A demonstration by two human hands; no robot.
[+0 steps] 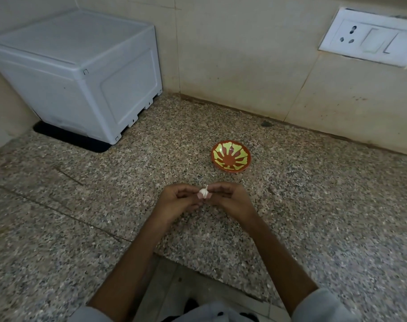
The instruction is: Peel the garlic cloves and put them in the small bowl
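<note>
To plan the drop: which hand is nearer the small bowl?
The right hand; the small bowl sits just beyond it, while the left hand is farther off.

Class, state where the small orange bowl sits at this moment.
In the head view the small bowl sits on the speckled counter, right of centre, just beyond the right hand and the garlic.

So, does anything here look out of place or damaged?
The socket plate on the wall, upper right, seems not to sit flush: dark gaps show along its edges. A small dark blob lies on the counter by the wall; what it is, I cannot tell. Nothing is spilled.
</note>
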